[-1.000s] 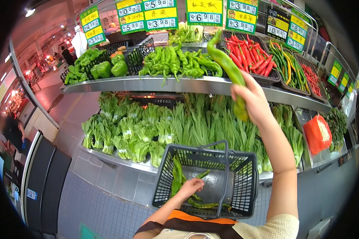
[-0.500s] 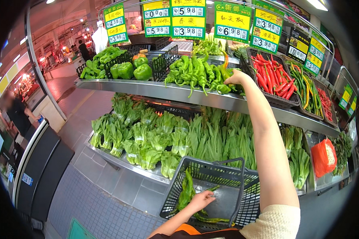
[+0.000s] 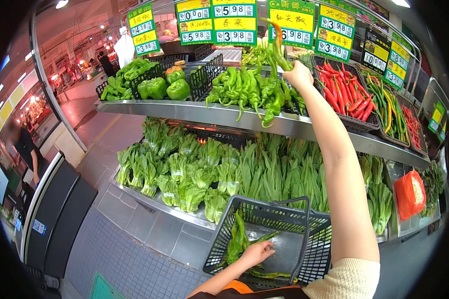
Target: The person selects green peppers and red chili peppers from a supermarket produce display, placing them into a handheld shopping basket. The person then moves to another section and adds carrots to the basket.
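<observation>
My right hand [image 3: 299, 75] is raised over the upper shelf, its fingers closed round a long green chili pepper [image 3: 279, 52] whose curved orange tip points up in front of a price sign. Below it lies a heap of long green peppers [image 3: 242, 87], some drooping over the shelf's metal edge. My left hand [image 3: 258, 252] is inside a dark grey shopping basket [image 3: 219, 234], palm down, fingers loosely stretched with nothing visible in them. Several long green peppers [image 3: 238, 239] lie in the basket beside and under that hand.
Red chilies [image 3: 341, 92] fill a black crate right of my hand; green bell peppers [image 3: 178, 90] sit to the left. Leafy greens [image 3: 194, 174] cover the lower shelf, with a red bag [image 3: 409, 194] at right. A person [image 3: 25, 147] stands behind a dark counter [image 3: 60, 209] at far left.
My right hand has lifted from the pepper heap, raising the orange-tipped pepper higher. A green pepper now droops farther over the shelf edge. My left hand stays in the basket.
</observation>
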Tool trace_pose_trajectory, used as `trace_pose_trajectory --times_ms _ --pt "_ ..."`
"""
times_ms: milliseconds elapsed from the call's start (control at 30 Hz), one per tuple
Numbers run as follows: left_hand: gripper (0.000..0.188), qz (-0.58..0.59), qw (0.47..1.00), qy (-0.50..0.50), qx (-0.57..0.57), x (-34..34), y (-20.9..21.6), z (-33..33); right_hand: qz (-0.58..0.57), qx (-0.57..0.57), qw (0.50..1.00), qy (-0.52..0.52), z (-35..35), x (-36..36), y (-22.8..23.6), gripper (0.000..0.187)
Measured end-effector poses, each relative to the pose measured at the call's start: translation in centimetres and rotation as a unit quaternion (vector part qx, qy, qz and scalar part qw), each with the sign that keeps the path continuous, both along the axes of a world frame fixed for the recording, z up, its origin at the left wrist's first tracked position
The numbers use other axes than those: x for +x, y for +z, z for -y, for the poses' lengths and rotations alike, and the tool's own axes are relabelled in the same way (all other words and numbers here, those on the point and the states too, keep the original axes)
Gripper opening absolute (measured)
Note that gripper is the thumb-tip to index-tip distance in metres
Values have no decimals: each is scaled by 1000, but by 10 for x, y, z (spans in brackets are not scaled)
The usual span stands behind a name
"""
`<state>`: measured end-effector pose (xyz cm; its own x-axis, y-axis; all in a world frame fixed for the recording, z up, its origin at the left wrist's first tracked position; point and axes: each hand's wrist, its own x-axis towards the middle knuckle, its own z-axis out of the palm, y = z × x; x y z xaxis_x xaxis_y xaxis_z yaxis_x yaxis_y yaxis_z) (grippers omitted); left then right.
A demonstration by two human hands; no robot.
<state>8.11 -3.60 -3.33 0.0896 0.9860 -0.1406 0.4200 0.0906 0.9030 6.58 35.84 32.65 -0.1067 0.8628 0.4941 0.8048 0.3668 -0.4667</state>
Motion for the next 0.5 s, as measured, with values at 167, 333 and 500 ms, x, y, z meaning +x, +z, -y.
trace_pose_trajectory --times_ms 167,333,500 --pt "37 9 1000 -18 -1 2 6 0 -298 -99 928 200 -49 1 -7 51" --pt "37 -26 1000 -4 16 -2 9 3 -341 -299 879 147 -52 2 -46 41" --pt "38 -44 999 -22 13 1 6 2 -163 -53 985 -15 -79 30 -63 27"
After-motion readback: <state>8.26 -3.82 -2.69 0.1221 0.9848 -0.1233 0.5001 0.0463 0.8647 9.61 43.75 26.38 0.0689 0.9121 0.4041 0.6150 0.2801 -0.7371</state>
